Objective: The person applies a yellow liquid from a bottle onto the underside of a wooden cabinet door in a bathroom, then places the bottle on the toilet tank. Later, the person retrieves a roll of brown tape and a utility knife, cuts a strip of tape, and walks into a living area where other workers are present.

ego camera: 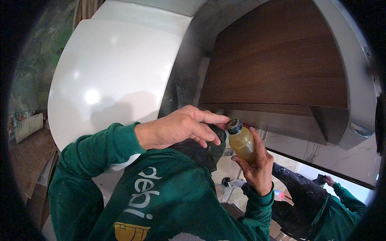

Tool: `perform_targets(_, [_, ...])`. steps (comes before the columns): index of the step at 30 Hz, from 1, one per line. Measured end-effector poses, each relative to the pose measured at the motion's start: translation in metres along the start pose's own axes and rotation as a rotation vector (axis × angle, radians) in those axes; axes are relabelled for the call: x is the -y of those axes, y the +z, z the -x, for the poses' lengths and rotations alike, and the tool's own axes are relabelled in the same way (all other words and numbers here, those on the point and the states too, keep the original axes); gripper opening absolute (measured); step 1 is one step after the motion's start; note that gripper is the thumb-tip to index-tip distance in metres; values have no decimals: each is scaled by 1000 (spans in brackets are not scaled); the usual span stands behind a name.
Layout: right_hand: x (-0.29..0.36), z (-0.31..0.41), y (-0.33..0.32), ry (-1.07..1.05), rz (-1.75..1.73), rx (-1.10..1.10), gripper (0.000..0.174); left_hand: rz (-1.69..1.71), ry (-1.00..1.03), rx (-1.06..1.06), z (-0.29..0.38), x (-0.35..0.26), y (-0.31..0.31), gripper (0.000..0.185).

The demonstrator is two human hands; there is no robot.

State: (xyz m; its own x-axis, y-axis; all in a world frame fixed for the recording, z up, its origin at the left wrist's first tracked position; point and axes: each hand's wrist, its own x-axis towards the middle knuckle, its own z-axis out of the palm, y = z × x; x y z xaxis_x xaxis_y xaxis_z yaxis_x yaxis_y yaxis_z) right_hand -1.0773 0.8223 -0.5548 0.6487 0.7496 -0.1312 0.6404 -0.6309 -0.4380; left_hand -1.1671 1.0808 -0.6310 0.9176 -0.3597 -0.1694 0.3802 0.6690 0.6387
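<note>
A clear bottle of cloudy yellow liquid (242,144) is tilted in my right hand (259,168), with the fingers and thumb wrapped around its lower body. Its dark screw cap (234,126) is on the neck and looks dusty or soiled. My left hand (181,126) is beside the cap, fingers spread and holding nothing. The index fingertip is right at the cap's edge; whether it touches is hard to tell. Both hands are in front of my green sweatshirt (181,186).
A white toilet with its lid (117,66) down stands at the left. To the right is a dark wood-grain cabinet (280,60) with a grey surround. Another person in green (340,211) is at the lower right, holding a dark object (319,179). A cardboard-like brown sheet (27,159) lies far left.
</note>
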Motion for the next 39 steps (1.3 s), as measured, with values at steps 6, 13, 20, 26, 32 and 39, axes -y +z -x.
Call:
perform_targets(6, [-2, 0, -1, -42, 20, -32, 87, -23, 24, 14, 0, 1, 0, 58])
perform_targets(13, [-9, -1, 5, -30, -38, -74, 86, -12, 97, 27, 0, 4, 0, 60])
perform_targets(20, [-11, -7, 6, -31, -27, -60, 87, -3, 79, 23, -2, 4, -6, 61])
perform_targets(26, [-9, -5, 7, -61, 27, -66, 85, -109, 127, 23, 0, 6, -4, 55])
perform_targets(32, [-6, -4, 4, -100, 81, -93, 84, -121, 126, 26, 0, 7, -3, 56])
perform_targets(39, [-5, -2, -2, -107, 145, -82, 83, -127, 123, 30, -1, 8, 0, 57])
